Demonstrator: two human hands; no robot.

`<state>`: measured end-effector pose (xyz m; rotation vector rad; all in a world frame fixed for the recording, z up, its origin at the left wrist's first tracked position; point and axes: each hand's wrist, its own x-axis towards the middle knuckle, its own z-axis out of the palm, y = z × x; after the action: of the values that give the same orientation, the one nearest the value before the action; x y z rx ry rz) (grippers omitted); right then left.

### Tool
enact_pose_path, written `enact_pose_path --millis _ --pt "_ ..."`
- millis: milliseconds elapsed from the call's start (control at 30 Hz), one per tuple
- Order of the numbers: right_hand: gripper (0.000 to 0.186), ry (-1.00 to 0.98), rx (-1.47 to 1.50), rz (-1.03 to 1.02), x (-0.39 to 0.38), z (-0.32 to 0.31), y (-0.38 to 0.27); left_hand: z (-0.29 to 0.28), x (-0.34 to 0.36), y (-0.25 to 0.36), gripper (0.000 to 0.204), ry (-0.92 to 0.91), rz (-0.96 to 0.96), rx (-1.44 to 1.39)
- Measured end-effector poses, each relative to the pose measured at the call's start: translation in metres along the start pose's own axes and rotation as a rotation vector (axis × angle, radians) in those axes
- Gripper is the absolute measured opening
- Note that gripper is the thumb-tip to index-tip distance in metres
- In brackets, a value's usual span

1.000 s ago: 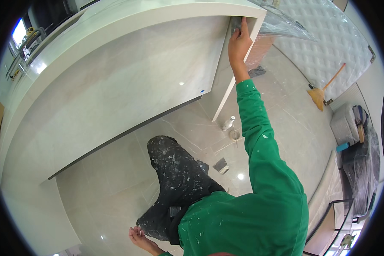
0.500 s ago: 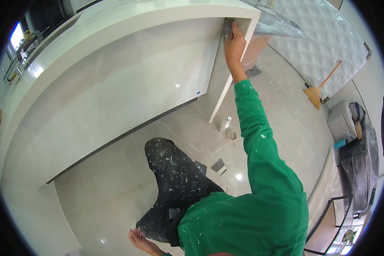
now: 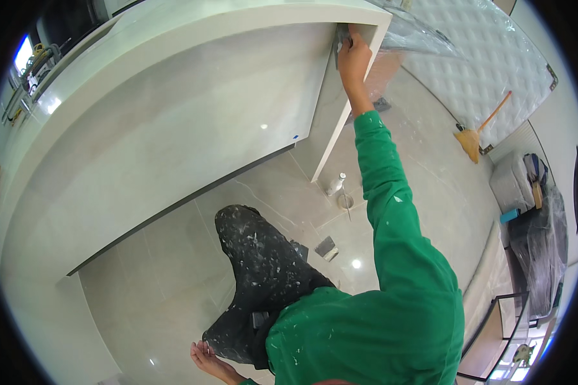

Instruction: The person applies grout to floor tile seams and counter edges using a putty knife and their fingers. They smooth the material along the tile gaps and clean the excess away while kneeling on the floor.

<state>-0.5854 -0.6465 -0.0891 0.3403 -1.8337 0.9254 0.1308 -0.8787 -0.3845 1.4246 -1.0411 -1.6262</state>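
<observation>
High at the inner corner of a white counter (image 3: 192, 21), my right hand (image 3: 354, 59) is closed on a flat grey piece (image 3: 341, 45). It presses this against the panel near the underside of the top; most of the piece hides behind my fingers, so its kind is unclear. My left hand (image 3: 205, 359) is empty beside my knee, its fingers loosely curled and apart. The counter's light front panel (image 3: 192, 122) fills the left, with a small blue mark near its lower right corner.
On the tiled floor stand a white bottle (image 3: 336, 184) and a small round container (image 3: 345, 201) with a thin stick. A grey-and-pale flat tool (image 3: 327, 249) lies nearer me. A broom (image 3: 470, 142) leans by a plastic-wrapped mattress (image 3: 475, 70). Wrapped furniture (image 3: 539, 250) stands at right.
My right hand has shifted slightly at the corner and its raised finger is now bent down around the grey piece. My left hand stays by my knee.
</observation>
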Motion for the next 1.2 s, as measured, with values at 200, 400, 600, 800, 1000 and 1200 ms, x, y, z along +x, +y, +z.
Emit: enact_pose_path --millis 200,400,600,800,1000,1200 --pt "0.038 0.040 -0.094 -0.150 -0.025 0.014 0.036 -0.003 0.010 -0.014 0.032 0.090 0.050 0.007" --pt "0.039 -0.032 -0.005 0.010 -0.020 0.004 0.007 -0.005 0.005 -0.004 0.032 0.092 0.048 0.021" --pt "0.040 -0.020 -0.043 -0.025 -0.044 0.010 0.030 -0.004 0.009 -0.011 0.031 0.091 0.049 0.025" --pt "0.042 -0.064 0.036 0.053 -0.062 0.009 0.027 -0.004 0.010 -0.007 0.031 0.100 0.053 0.021" --pt "0.041 -0.131 -0.064 0.064 -0.076 0.004 0.058 -0.005 0.003 -0.002 0.037 0.029 0.003 0.017" --pt "0.041 -0.225 -0.057 0.130 -0.074 0.009 0.034 -0.006 0.007 -0.005 0.032 0.123 0.036 0.048"
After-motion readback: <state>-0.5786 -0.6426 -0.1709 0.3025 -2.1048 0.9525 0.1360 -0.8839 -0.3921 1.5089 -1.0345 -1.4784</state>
